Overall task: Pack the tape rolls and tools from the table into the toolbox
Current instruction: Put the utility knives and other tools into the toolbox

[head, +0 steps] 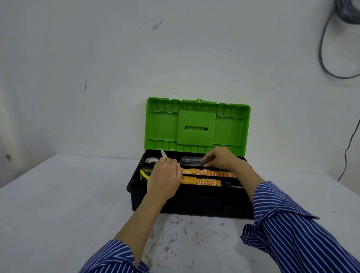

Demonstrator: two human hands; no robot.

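Over the toolbox [190,200], whose green lid [196,126] stands open against the far wall, I have both hands in the tray. My left hand [165,179] is curled around what looks like a small cutter or scissors [164,153], its pale tip poking up past my fingers toward the far-left compartment, where a tape roll [151,160] already lies. My right hand [219,160] has its fingers bent down onto a clear case [191,160] in the far middle compartment; whether it is pinching the case or only pressing it I cannot tell. Two rows of orange tape rolls [202,177] fill the middle, a yellow tool [144,174] sits at the left, and a blue-handled one [231,184] at the right. The surface [60,203] shows nothing I can see left to pack. My worry is the pointed tip: my hands are near each other, and a careless drop could nick a finger or land the tool on the roll so it sits proud and fouls the lid. The clear case could likewise ride up on a divider if it is not seated flat.
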